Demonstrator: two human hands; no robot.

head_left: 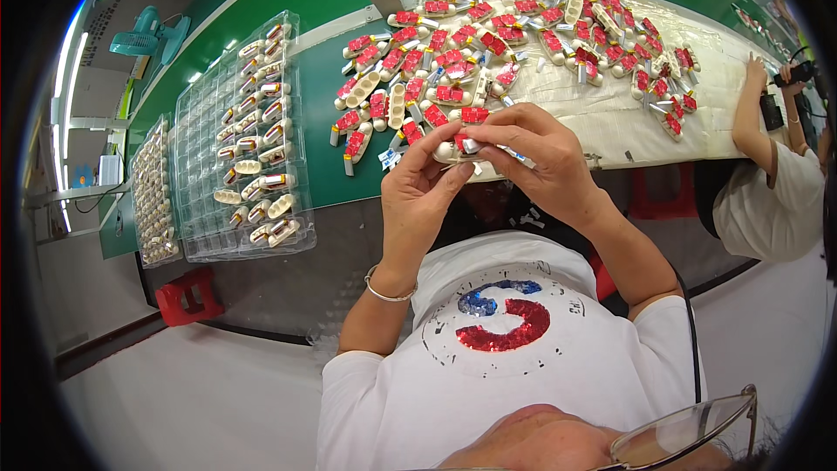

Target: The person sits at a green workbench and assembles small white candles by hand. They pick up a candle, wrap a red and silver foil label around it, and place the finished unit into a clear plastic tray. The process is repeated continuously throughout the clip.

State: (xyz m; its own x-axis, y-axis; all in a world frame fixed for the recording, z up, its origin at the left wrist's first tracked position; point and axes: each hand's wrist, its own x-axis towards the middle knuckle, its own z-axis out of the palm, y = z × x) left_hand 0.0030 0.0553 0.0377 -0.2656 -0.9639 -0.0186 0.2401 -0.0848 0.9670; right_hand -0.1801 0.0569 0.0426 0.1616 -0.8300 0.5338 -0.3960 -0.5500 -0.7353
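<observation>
Both my hands meet at the table's front edge over one small white oblong plastic piece [447,153] with a red patch and a white tab. My left hand [422,201] grips its near left side between thumb and fingers. The fingers of my right hand [542,159] pinch at its red and white top, hiding part of it. Just beyond my fingers spreads a heap of similar white oblong pieces [363,90], most with red patches and small silvery or white strips attached. A bit of blue and white scrap [390,158] lies left of my hands.
To the left, a clear compartment tray [197,201] holds several pieces along its right side. Beyond it stands a fuller tray [155,196]. A pale sheet [711,126] covers part of the green table [327,179]. A person [776,201] works at the right; a red stool [188,296] stands lower left.
</observation>
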